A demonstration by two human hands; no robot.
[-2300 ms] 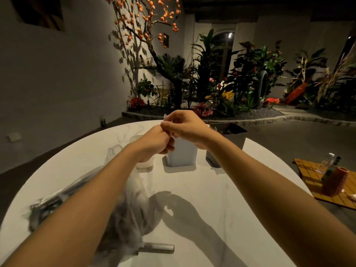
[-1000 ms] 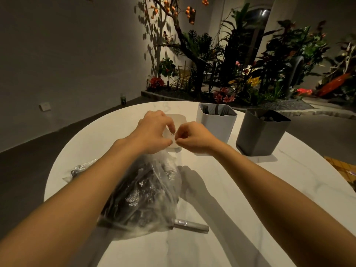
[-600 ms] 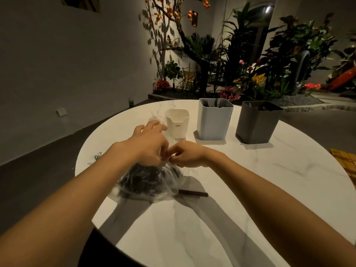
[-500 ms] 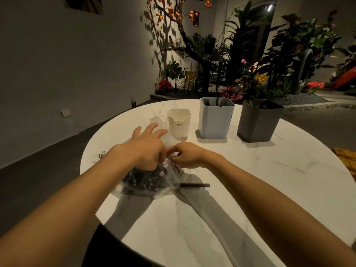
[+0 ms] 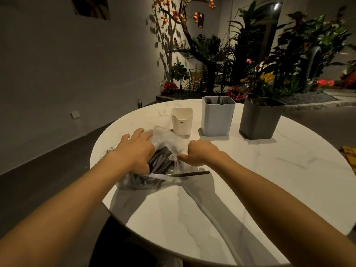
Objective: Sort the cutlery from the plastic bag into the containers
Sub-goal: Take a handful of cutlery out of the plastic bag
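Observation:
A clear plastic bag (image 5: 165,138) full of dark-handled cutlery (image 5: 160,162) lies on the round white marble table (image 5: 250,180). My left hand (image 5: 134,149) reaches into the bag's mouth with fingers spread over the plastic, its thumb down among the handles. My right hand (image 5: 198,154) pinches the bag's edge and pulls it to the right. One dark handle (image 5: 192,173) pokes out of the bag toward the right. Behind the bag stand three containers: a small cream cup (image 5: 182,123), a light blue-grey bin (image 5: 217,116) and a dark grey bin (image 5: 259,118).
The table's near edge runs close to my body, and dark floor lies to the left. Past the far rim is a planted bed (image 5: 240,74) with flowers and a tree. A wooden slatted item (image 5: 349,153) shows at the right edge.
The knot has come undone. My hands have moved apart, the bag's mouth is now open, and my left hand has gone inside. The view has also pulled back from the table.

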